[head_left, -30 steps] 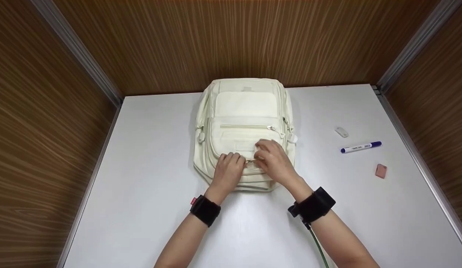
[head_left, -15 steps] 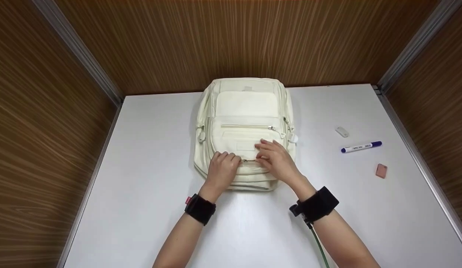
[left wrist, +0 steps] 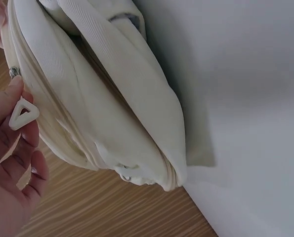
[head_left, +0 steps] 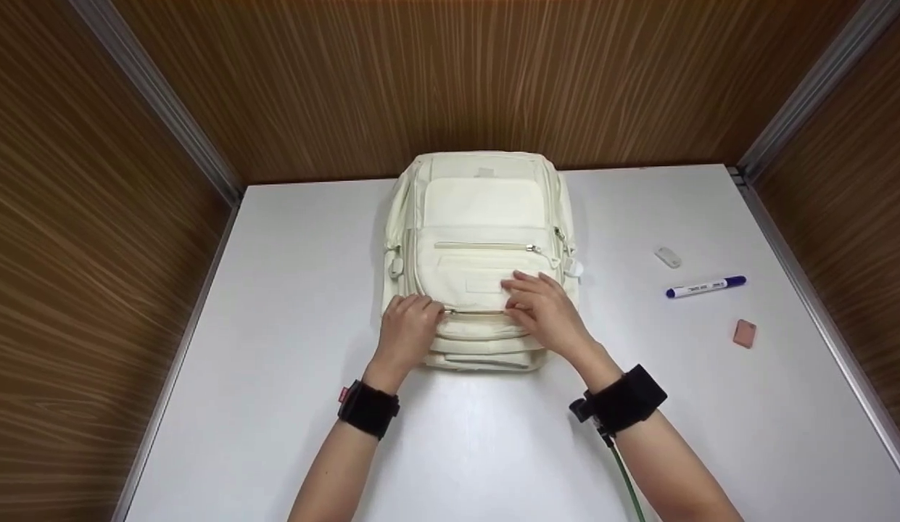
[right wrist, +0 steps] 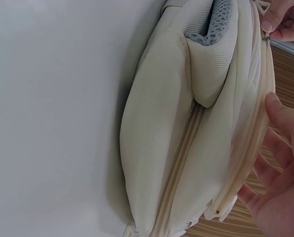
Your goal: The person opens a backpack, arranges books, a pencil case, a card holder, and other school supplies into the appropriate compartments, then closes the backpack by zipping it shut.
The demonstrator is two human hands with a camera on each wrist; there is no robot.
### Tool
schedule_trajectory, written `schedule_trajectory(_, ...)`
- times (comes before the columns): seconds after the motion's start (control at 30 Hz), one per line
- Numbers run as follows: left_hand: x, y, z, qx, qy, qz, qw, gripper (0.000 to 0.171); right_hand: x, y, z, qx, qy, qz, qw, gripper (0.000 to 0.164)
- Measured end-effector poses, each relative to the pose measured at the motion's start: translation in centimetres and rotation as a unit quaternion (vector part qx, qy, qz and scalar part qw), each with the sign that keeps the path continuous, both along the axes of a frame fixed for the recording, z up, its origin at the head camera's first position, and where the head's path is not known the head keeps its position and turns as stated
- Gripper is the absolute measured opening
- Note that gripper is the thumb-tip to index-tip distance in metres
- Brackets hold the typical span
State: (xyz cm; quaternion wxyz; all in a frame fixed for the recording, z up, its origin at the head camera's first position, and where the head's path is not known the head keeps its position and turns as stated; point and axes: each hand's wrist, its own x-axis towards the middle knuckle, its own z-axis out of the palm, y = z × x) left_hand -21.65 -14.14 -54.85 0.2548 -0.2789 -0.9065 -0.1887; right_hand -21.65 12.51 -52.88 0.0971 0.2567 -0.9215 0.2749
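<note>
A cream backpack (head_left: 486,203) lies front side up on the white table. My left hand (head_left: 407,330) pinches the slider of its lower front zipper at the left; in the left wrist view a white triangular zipper pull (left wrist: 23,114) hangs by the fingers, below the metal slider (left wrist: 14,72). Farther right along that zipper, my right hand (head_left: 551,312) holds the backpack's edge between thumb and fingers. The right wrist view has its thumb (right wrist: 274,101) on the zipper tape, with the other fingers spread against the front panel, their tips partly hidden.
Right of the backpack lie a small white object (head_left: 667,257), a blue-capped marker (head_left: 706,287) and a small pink block (head_left: 744,333). Wood-patterned panels (head_left: 486,80) stand behind and on both sides. A green cable (head_left: 627,482) runs from the right wristband.
My left hand has moved left along the zipper with the slider, away from my right hand. The right hand stays almost in place, shifting slightly right.
</note>
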Motion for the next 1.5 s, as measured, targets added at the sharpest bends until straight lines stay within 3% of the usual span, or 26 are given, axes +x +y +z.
schedule_trajectory(0.23,-0.8,-2.3,0.1,0.026,-0.031,0.026,0.9988,0.008,0.1,0.7,0.0,0.001,0.021,-0.009,1.0,0.005)
schedule_trajectory(0.4,-0.8,-2.6,-0.1,0.057,-0.084,0.01,0.9948,0.006,0.1,0.2,0.1,-0.001,0.05,-0.005,0.999,0.006)
schedule_trajectory(0.53,-0.6,-2.4,-0.4,0.071,-0.101,0.0,0.9924,0.005,0.0,-0.5,0.1,0.001,0.076,0.001,0.997,0.012)
schedule_trajectory(0.7,-0.3,-2.2,-0.6,0.08,-0.102,0.001,0.9915,0.007,-0.1,-1.6,-0.2,0.031,0.077,0.018,0.996,0.036)
schedule_trajectory(0.8,-0.2,-2.1,-0.7,0.086,-0.101,0.006,0.9912,0.009,-0.3,-2.0,-0.4,0.046,0.078,0.026,0.996,0.04)
schedule_trajectory(1.23,0.0,-1.9,-1.5,0.093,-0.049,0.063,0.9925,0.01,-0.4,-2.5,-0.4,0.01,0.084,0.041,0.996,0.008)
schedule_trajectory(1.5,-0.8,-2.0,-1.9,0.083,-0.045,0.107,0.9898,0.01,-0.4,-2.2,-0.3,-0.003,0.066,0.055,0.996,0.004)
